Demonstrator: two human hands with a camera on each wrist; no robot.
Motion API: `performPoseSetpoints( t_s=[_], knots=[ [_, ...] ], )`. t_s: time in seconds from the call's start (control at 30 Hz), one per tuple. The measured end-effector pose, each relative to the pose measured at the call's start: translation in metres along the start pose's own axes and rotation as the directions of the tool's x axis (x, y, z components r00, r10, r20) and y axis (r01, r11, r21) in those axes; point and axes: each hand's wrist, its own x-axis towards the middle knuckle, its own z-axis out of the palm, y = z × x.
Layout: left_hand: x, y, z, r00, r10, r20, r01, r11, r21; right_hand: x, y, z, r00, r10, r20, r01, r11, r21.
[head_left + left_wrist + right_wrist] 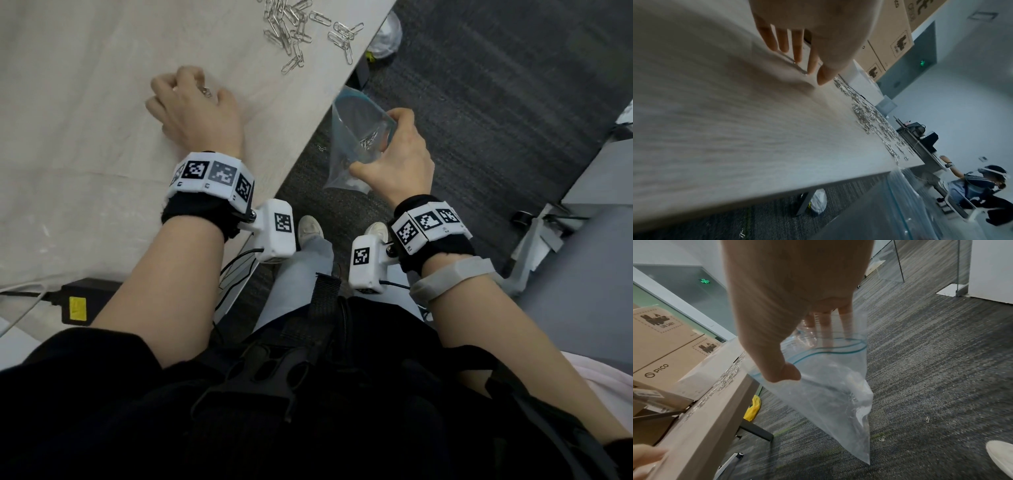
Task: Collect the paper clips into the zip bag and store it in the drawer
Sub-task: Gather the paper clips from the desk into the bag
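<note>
A heap of silver paper clips [294,27] lies at the far edge of the pale wooden table [85,102], seen as a glinting strip [875,123] in the left wrist view. My left hand [202,90] rests knuckles-up on the table short of the heap, fingers curled, with a clip [206,91] showing between thumb and fingers. My right hand [380,144] holds the clear zip bag [349,137] off the table's edge above the carpet, thumb and fingers spreading its blue-lined mouth [828,350]. A few clips [370,138] lie inside the bag.
A few stray clips [881,438] lie on the grey carpet beside my shoe [1001,456]. A black power adapter [77,301] sits at the table's near edge. Cardboard boxes [663,345] stand beyond the table. A grey cabinet [599,192] is on the right. Another person [982,186] sits further off.
</note>
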Motion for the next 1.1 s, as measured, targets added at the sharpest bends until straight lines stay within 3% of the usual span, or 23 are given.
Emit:
performPoseSetpoints(
  t_s=[0.13, 0.27, 0.37, 0.57, 0.73, 0.87, 0.97, 1.03, 1.1],
  knots=[
    [0.003, -0.003, 0.005, 0.989, 0.145, 0.041, -0.134, 0.972, -0.193, -0.001, 0.000, 0.005, 1.000, 0.018, 0.010, -0.018, 1.000, -0.022],
    [0.004, 0.001, 0.009, 0.972, 0.224, 0.077, -0.189, 0.928, -0.321, 0.001, 0.001, 0.009, 0.999, 0.025, 0.028, -0.023, 0.998, -0.060],
    [0.000, 0.008, 0.010, 0.933, 0.330, 0.146, -0.240, 0.870, -0.430, 0.003, 0.001, 0.011, 0.999, 0.026, 0.037, -0.023, 0.996, -0.082],
    [-0.015, 0.032, 0.014, 0.792, 0.518, 0.323, -0.318, 0.802, -0.506, 0.011, -0.003, 0.014, 0.999, -0.007, 0.045, 0.011, 0.995, -0.104],
    [-0.019, 0.046, 0.026, 0.694, 0.606, 0.389, -0.401, 0.774, -0.490, 0.013, -0.001, 0.016, 0.999, -0.019, 0.048, 0.024, 0.993, -0.111],
    [-0.027, 0.062, 0.033, 0.569, 0.678, 0.466, -0.424, 0.727, -0.540, 0.015, -0.001, 0.016, 0.998, -0.021, 0.063, 0.028, 0.994, -0.109],
    [-0.030, 0.072, 0.037, 0.511, 0.683, 0.522, -0.410, 0.727, -0.550, 0.017, 0.000, 0.015, 0.997, -0.026, 0.069, 0.034, 0.993, -0.113],
    [-0.028, 0.075, 0.035, 0.497, 0.681, 0.538, -0.384, 0.728, -0.567, 0.018, 0.000, 0.014, 0.997, -0.028, 0.070, 0.036, 0.993, -0.116],
    [-0.025, 0.076, 0.030, 0.548, 0.679, 0.488, -0.353, 0.717, -0.601, 0.020, 0.001, 0.013, 0.997, -0.028, 0.068, 0.036, 0.992, -0.118]
  ],
)
